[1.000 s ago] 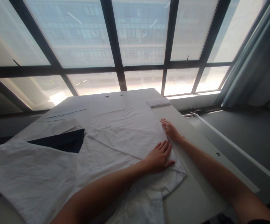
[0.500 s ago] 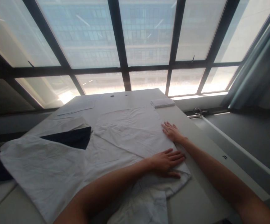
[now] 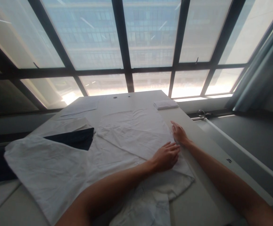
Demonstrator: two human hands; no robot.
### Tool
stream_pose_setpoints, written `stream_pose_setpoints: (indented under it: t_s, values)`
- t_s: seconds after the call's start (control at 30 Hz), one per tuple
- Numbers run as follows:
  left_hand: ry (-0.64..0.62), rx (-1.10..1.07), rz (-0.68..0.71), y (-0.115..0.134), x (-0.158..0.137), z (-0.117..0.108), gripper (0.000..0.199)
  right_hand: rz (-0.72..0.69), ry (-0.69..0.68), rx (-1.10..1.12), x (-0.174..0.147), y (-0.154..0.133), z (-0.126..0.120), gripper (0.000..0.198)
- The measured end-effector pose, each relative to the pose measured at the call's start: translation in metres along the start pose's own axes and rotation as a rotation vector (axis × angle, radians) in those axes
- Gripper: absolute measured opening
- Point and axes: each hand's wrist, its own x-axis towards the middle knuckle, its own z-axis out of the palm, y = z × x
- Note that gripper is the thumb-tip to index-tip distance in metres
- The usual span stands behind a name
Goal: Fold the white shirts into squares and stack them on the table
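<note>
A wrinkled white cloth garment (image 3: 129, 138) lies spread over the table, its right edge running under both of my hands. My left hand (image 3: 166, 157) reaches across from the lower left and rests palm down near that edge, fingers close together and slightly bent. Just beyond it, my right hand (image 3: 180, 133) lies along the same edge, with fingers extended toward the far side. Neither hand shows a clear grip on the fabric. The garment's lower right corner (image 3: 188, 179) is loose and creased. On the left, dark navy cloth (image 3: 72, 138) shows between white folds.
A folded white cloth (image 3: 166, 104) lies at the table's far right. Flat white sheets (image 3: 79, 108) lie at the far left. The white table (image 3: 141, 97) reaches toward large windows. A grey-blue curtain (image 3: 261, 69) hangs at the right, and a small dark mark (image 3: 228, 160) shows on the table's right side.
My left hand has moved up and slightly left along the garment's edge, its spread fingers drawing together. My right hand has shifted slightly right, its fingers closer together.
</note>
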Motion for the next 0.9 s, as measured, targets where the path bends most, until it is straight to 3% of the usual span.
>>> stream_pose_setpoints:
  t_s: [0.1, 0.27, 0.47, 0.9]
  values:
    - [-0.031, 0.107, -0.163, -0.006, -0.002, 0.003, 0.044, -0.154, -0.019, 0.143, -0.001, -0.007, 0.003, 0.052]
    - [-0.108, 0.155, -0.079, -0.008, -0.007, 0.005, 0.058, -0.369, -0.253, 0.257, -0.006, -0.012, 0.009, 0.046]
    - [-0.158, 0.172, -0.016, -0.007, -0.008, 0.000, 0.062, -0.290, -0.428, -0.008, -0.004, -0.005, 0.009, 0.047]
    - [-0.336, 0.049, 0.217, 0.006, -0.012, -0.011, 0.075, -0.185, -0.403, -0.146, -0.002, -0.003, 0.004, 0.053]
